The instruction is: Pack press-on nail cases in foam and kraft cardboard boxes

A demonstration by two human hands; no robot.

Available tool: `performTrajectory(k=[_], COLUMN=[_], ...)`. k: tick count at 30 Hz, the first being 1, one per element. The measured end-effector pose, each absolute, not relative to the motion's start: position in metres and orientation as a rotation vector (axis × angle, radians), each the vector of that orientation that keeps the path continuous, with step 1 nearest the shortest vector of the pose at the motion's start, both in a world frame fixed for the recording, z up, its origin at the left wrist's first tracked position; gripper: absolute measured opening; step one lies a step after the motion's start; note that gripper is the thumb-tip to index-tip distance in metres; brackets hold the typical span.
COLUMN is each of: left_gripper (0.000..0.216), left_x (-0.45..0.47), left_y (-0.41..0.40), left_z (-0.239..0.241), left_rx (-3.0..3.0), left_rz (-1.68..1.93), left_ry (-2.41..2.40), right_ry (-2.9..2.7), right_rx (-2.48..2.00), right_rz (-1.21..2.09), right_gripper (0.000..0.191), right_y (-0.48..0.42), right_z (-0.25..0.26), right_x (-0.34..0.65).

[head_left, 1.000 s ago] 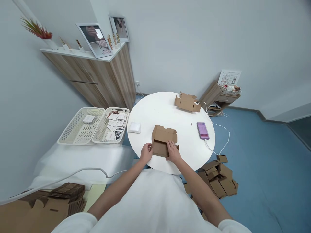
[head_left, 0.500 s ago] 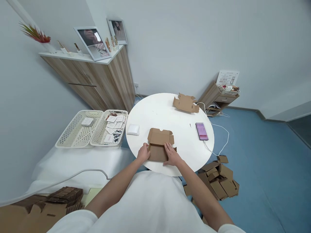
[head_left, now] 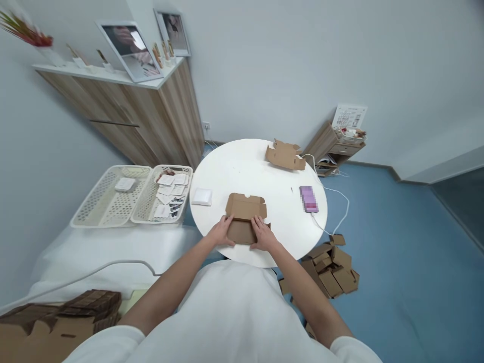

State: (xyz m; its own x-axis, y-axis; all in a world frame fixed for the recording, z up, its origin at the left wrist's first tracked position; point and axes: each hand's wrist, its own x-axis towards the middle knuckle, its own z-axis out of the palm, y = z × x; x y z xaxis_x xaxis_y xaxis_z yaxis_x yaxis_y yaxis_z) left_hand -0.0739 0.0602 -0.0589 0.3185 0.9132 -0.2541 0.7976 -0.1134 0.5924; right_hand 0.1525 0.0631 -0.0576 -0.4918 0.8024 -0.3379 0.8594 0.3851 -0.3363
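A partly folded brown cardboard box (head_left: 242, 233) lies near the front edge of the round white table (head_left: 227, 166), its flap lid raised on the far side. My left hand (head_left: 222, 231) grips its left side, fingers over the wall and thumb toward the near edge. On the right side my right hand (head_left: 262, 234) holds the box the same way, fingertips by the fold. Some fingers are hidden behind the cardboard. To the left of the box rests a small white packet (head_left: 202, 196). Farther back sits another partly folded cardboard box (head_left: 285, 155).
A phone (head_left: 309, 199) with a white cable (head_left: 342, 222) lies at the table's right. Two white baskets (head_left: 113, 222) stand on the left, one holding cards. Flattened cardboard (head_left: 335, 275) is piled on the floor at right; more cardboard (head_left: 71, 327) is stacked at lower left.
My left hand has shifted its grip, with the fingers now farther over the left wall and the thumb lower. My right hand stays at the right side. The whole view has shifted slightly.
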Motion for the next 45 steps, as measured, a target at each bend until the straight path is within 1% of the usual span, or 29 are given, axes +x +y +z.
performTrajectory(k=[2, 3, 5, 6, 8, 10, 11, 13, 15, 17, 19, 20, 22, 23, 24, 28, 29, 32, 34, 38, 40, 43, 45], left_gripper=[0.115, 0.114, 0.113, 0.113, 0.111, 0.111, 0.111, 0.112, 0.113, 0.113, 0.113, 0.114, 0.114, 0.114, 0.113, 0.112, 0.113, 0.114, 0.105, 0.065, 0.050, 0.044, 0.046], left_x=[-0.072, -0.071, -0.070, -0.070, -0.070, -0.071, -0.070, -0.069, -0.067, -0.063, -0.058, -0.056, -0.053, -0.052, -0.051, -0.047, -0.045, -0.041, -0.039, -0.030, -0.023, -0.013, -0.007], left_y=[0.064, 0.065, 0.066, 0.066, 0.065, 0.065, 0.065, 0.066, 0.067, 0.066, 0.065, 0.064, 0.062, 0.061, 0.061, 0.059, 0.058, 0.053, 0.047, 0.037, 0.036, 0.037, 0.038], left_z=[-0.060, -0.060, -0.060, -0.060, -0.059, -0.059, -0.058, -0.059, -0.060, -0.061, -0.062, -0.062, -0.062, -0.061, -0.061, -0.062, -0.063, -0.070, -0.076, -0.089, -0.093, -0.092, -0.088], left_rx=[1.927, 1.923, 1.911, 1.904, 1.885, 1.869, 1.869, 1.881, 1.893, 1.899, 1.898, 1.892, 1.868, 1.853, 1.840, 1.833, 1.836, 1.806, 1.745, 1.582, 1.558, 1.532, 1.449], left_rz=[0.210, 0.210, 0.228, 0.242, 0.266, 0.262, 0.249, 0.216, 0.192, 0.187, 0.195, 0.200, 0.206, 0.208, 0.209, 0.204, 0.209, 0.298, 0.415, 0.555, 0.559, 0.579, 0.607], left_ry=[1.512, 1.506, 1.494, 1.490, 1.495, 1.502, 1.502, 1.508, 1.522, 1.535, 1.543, 1.550, 1.566, 1.571, 1.574, 1.559, 1.552, 1.515, 1.468, 1.476, 1.482, 1.520, 1.569], right_ry=[2.548, 2.551, 2.448, 2.320, 2.009, 1.794, 1.752, 1.778, 1.878, 1.997, 2.080, 2.099, 2.102, 2.081, 2.047, 1.871, 1.842, 1.792, 1.785, 1.799, 1.788, 1.773, 1.773], right_rx=[1.600, 1.730, 2.145, 2.367, 2.639, 2.666, 2.643, 2.600, 2.585, 2.570, 2.522, 2.493, 2.461, 2.467, 2.483, 2.555, 2.552, 2.554, 2.568, 2.585, 2.590, 2.607, 2.623], right_rz=[-0.700, -0.690, -0.744, -0.851, -1.218, -1.572, -1.676, -1.737, -1.677, -1.530, -1.361, -1.298, -1.256, -1.255, -1.252, -1.123, -1.093, -1.020, -0.993, -0.935, -0.923, -1.010, -1.132], right_gripper=[0.113, 0.107, 0.094, 0.089, 0.083, 0.075, 0.068, 0.054, 0.045, 0.044, 0.047, 0.052, 0.062, 0.063, 0.059, 0.027, 0.021, 0.016, 0.015, 0.015, 0.016, 0.019, 0.028], right_y=[0.058, 0.054, 0.044, 0.038, 0.027, 0.021, 0.020, 0.021, 0.024, 0.025, 0.025, 0.025, 0.027, 0.028, 0.031, 0.042, 0.044, 0.045, 0.042, 0.041, 0.043, 0.044, 0.043], right_z=[-0.054, -0.053, -0.057, -0.061, -0.069, -0.075, -0.076, -0.074, -0.068, -0.061, -0.057, -0.056, -0.056, -0.056, -0.057, -0.063, -0.066, -0.072, -0.075, -0.078, -0.078, -0.076, -0.073], right_x=[0.158, 0.163, 0.174, 0.180, 0.189, 0.193, 0.192, 0.188, 0.182, 0.174, 0.167, 0.163, 0.159, 0.159, 0.159, 0.168, 0.171, 0.180, 0.186, 0.197, 0.202, 0.209, 0.214])
